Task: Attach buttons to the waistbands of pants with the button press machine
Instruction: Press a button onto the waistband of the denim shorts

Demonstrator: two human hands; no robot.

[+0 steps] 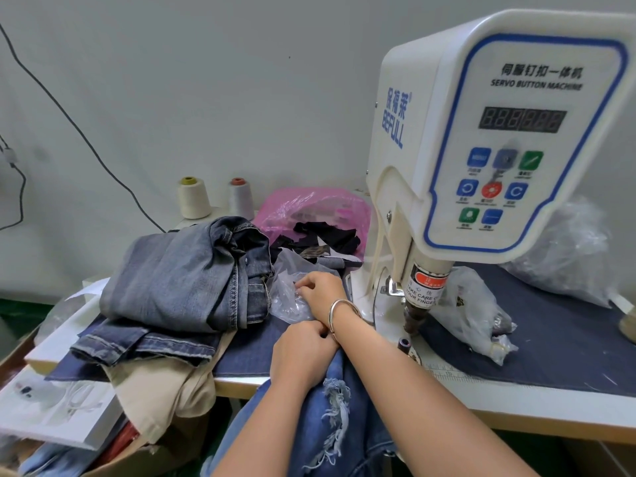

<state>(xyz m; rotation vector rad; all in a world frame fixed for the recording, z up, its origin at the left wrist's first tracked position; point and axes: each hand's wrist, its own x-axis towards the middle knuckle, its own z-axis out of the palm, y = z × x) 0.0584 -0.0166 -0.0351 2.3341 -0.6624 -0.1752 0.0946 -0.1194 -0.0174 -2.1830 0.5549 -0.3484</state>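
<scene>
Step in hand: the person is fetching a button, judging by the right hand (318, 292) reaching into the clear plastic bag (290, 301) of small pale pieces, at about 9 o'clock from the press head (418, 313).
Right hand: fingers are curling down into the bag's mouth; whether they are pinching anything, I cannot tell. A metal bangle (339, 313) is sitting on the wrist.
Left hand: the left hand (303, 351) is gripping the top edge of the ripped jeans (335, 404), fingers curled round the cloth, at 7 o'clock from the press head.
Pants: mid-blue denim with frayed white tears, hanging off the table edge (516, 413) toward 6 o'clock; the waistband is not plainly showing.
Finished or waiting: a folded faded denim pile (186, 273) is lying at 9 o'clock, well apart from the machine.
Next move: probably seating a button on the lower die (403, 345), then sliding the waistband beneath, fingers kept clear.
</scene>
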